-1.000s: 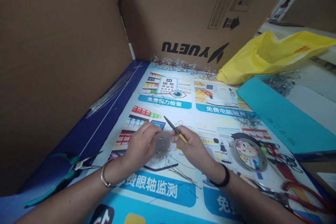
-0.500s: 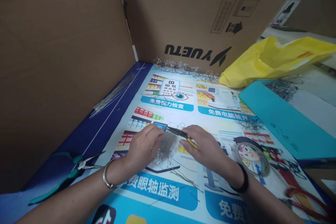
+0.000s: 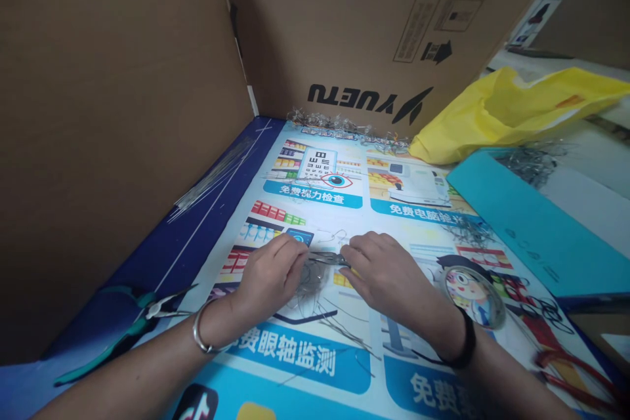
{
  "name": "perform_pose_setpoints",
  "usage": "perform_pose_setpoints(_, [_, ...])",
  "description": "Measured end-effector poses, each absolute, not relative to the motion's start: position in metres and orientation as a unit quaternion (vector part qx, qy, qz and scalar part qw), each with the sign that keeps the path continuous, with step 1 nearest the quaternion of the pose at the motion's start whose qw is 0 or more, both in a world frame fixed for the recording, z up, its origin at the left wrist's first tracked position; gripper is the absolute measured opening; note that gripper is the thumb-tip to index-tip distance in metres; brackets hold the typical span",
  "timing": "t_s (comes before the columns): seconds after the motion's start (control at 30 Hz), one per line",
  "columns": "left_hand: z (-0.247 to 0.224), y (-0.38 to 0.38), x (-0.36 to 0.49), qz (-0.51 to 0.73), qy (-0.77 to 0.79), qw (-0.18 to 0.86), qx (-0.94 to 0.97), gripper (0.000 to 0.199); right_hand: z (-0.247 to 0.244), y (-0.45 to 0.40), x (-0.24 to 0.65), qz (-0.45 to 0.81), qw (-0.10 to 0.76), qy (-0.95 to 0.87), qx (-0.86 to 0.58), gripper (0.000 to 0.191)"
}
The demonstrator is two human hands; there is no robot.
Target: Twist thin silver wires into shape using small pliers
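Centrally, metal pliers (image 3: 327, 258) above a glossy poster (image 3: 236, 394)

Flat brown cardboard (image 3: 344, 26) bears "YUETU" upside down. The poster reads "免费视力检查" and "免费眼轴监测". Crinkled yellow bag (image 3: 492, 111), smooth teal card (image 3: 531, 230). The right hand (image 3: 384, 269) has its fingers wrapped round the pliers' yellow grip; the left hand (image 3: 275, 269) has its fingers pinched together at the slim tips, anything between them too small to tell. Thin, tangled wires (image 3: 310, 285) lie just below.

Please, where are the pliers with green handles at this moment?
In the head view, the green-handled pliers lie on the person's left, jaws spread toward the silver bracelet, nearer than the thin straight wires.
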State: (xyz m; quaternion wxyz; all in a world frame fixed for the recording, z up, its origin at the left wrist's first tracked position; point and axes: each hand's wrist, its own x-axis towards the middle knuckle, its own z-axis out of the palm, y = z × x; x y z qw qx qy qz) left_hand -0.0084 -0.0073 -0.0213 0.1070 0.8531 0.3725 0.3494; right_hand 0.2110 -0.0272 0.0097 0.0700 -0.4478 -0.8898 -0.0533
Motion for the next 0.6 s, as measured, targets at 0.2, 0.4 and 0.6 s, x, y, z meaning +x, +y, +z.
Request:
perform_pose_setpoints(0.2, [-0.0246, -0.008, -0.009, 0.349, 0.366, 0.084, 0.858, 0.009, 0.0104, -0.0288, 0.2097, -0.063, 0.073, -0.89, -0.445, 0.01])
perform_pose_setpoints(0.4, [-0.0253, -0.008, -0.0089, 0.351, 0.361, 0.081, 0.86, 0.009, 0.0106, -0.0285, 0.2115, -0.046, 0.079, -0.889, -0.449, 0.014])
perform_pose_setpoints(0.6, [-0.0246, -0.0076, -0.0087, 0.348, 0.362, 0.081, 0.861, 0.009, 0.0111, -0.029, 0.2127, -0.04, 0.099, -0.889, -0.444, 0.015])
